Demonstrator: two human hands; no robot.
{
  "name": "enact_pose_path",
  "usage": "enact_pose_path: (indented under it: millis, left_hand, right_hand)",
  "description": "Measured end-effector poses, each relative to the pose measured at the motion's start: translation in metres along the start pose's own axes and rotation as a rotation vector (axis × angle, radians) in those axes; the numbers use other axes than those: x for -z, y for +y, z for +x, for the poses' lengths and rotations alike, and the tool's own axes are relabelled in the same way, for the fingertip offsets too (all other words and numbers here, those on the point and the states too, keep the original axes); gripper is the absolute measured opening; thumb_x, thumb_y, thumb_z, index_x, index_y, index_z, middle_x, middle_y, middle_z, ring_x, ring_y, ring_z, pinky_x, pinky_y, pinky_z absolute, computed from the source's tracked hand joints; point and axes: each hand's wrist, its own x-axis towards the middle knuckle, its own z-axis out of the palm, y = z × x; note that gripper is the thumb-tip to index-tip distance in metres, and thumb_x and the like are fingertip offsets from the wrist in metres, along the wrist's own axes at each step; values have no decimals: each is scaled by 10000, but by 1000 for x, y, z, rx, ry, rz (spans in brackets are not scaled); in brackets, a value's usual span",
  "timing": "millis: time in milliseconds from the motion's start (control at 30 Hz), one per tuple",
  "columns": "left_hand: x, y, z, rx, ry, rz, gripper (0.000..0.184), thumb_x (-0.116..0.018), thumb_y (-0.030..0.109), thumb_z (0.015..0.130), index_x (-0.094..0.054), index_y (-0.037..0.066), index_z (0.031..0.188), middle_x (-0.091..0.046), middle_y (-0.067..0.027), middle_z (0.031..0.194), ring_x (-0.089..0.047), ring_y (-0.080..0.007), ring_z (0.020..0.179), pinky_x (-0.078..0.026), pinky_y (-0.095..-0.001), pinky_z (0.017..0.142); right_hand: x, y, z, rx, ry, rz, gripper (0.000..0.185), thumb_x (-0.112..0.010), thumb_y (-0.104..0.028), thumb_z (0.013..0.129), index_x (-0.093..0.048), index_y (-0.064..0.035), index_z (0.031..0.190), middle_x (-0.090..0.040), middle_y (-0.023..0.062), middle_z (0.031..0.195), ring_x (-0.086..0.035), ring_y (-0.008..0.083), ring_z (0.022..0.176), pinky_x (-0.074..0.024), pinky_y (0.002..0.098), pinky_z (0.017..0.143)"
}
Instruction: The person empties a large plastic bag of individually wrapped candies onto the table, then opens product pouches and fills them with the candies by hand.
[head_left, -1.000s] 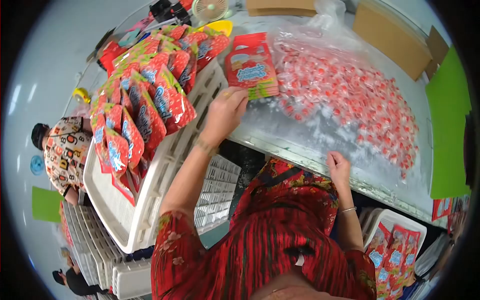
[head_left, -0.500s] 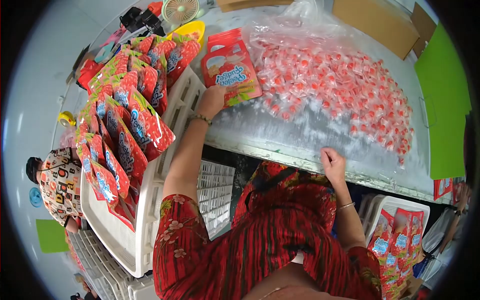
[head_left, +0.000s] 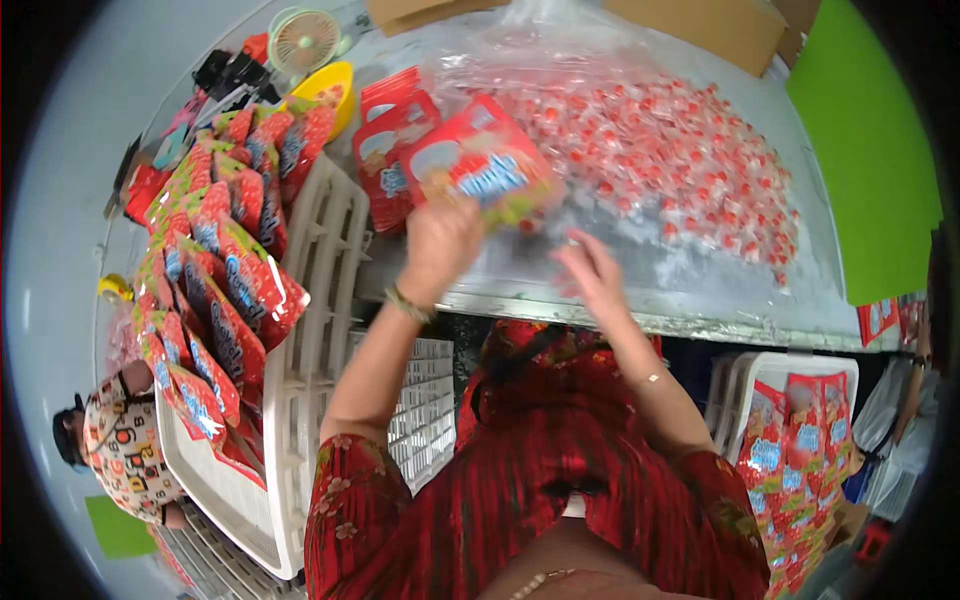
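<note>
Over the table [head_left: 510, 265], blurred red pouch [head_left: 482, 160]

A bag [head_left: 490, 165] is held by its near edge in the left grip [head_left: 443, 245], just beside a pile [head_left: 378, 165] of similar bags on the worktop [head_left: 690, 277]. The right grip [head_left: 592, 272] is held loosely, apart from the bag. Sweets [head_left: 670, 150] are spread rightward; more bags [head_left: 230, 275] are heaped in a crate [head_left: 292, 450].

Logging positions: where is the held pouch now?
The held pouch is upper middle in the head view, in the left hand, between the flat-lying pouches on its left and the wrapped pieces on its right.
</note>
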Motion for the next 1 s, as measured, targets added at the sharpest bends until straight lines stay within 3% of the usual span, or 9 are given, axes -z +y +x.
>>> enact_pose_path:
  millis: [267,333,433,533,567,633,667,833,1000]
  left_hand:
    - [-37,80,-69,435,-90,-905,233,-560,90,662,-393,19,515,-416,-130,522,-431,-281,513,-323,-353,468]
    - [-37,84,-76,251,-68,-619,208,-550,81,655,-396,11,532,-432,-140,548,-442,-298,528,-338,-361,482]
    - [-24,79,-84,353,-181,-655,138,-540,60,619,-416,12,582,-448,-153,589,-466,-324,573,-371,-385,511]
    - [0,54,-89,510,-39,-605,74,-528,-2,600,-490,9,662,-463,-151,604,-471,-295,517,-372,-336,459]
    - [7,46,-85,406,167,-620,109,-515,-31,602,-513,4,705,-472,-152,618,-469,-281,521,-371,-333,465]
    - [24,25,-89,435,85,-351,90,-483,-66,614,-430,2,591,-428,-148,576,-439,-296,519,-355,-342,465]
    - [22,10,-94,476,153,-328,128,-472,-66,623,-386,6,560,-406,-143,558,-427,-302,509,-345,-346,460]
    - [16,10,-93,437,134,-358,102,-479,-53,630,-420,8,574,-416,-154,561,-438,-323,537,-359,-347,476]
    - [-27,31,-95,499,-7,-487,160,-531,28,659,-409,-6,561,-426,-165,546,-440,-330,517,-354,-376,467]
  right_hand:
    - [-15,64,-5,-125,63,34,172,-452,-26,694,-516,13,849,-552,52,721,-500,98,591,-389,247,500]
    - [-18,68,-15,-190,60,101,147,-449,2,691,-539,3,808,-545,25,707,-472,69,651,-386,224,556]
    - [-20,71,-17,131,-22,-21,137,-468,5,692,-539,-1,809,-551,19,704,-477,76,644,-394,228,570]
    - [-24,59,-12,155,-145,-245,134,-537,-55,701,-537,12,817,-581,77,707,-540,149,657,-416,259,601]
    - [-28,44,-8,57,-284,-393,225,-583,-147,699,-534,0,862,-578,106,760,-552,206,694,-421,290,630]
    - [-34,33,2,239,-587,-186,331,-582,-223,724,-503,-37,987,-543,76,914,-500,129,847,-399,271,734]
    - [-33,26,14,394,-607,-362,388,-570,-269,723,-472,-68,1041,-497,106,985,-469,180,915,-371,318,794]
    - [-43,33,82,775,-61,-1148,435,-591,-331,645,-501,-156,1032,-407,70,1077,-309,286,1042,-256,407,860]
    - [-22,58,77,773,-76,-1260,377,-589,-289,650,-521,-172,1002,-438,46,1009,-357,226,998,-261,418,830]
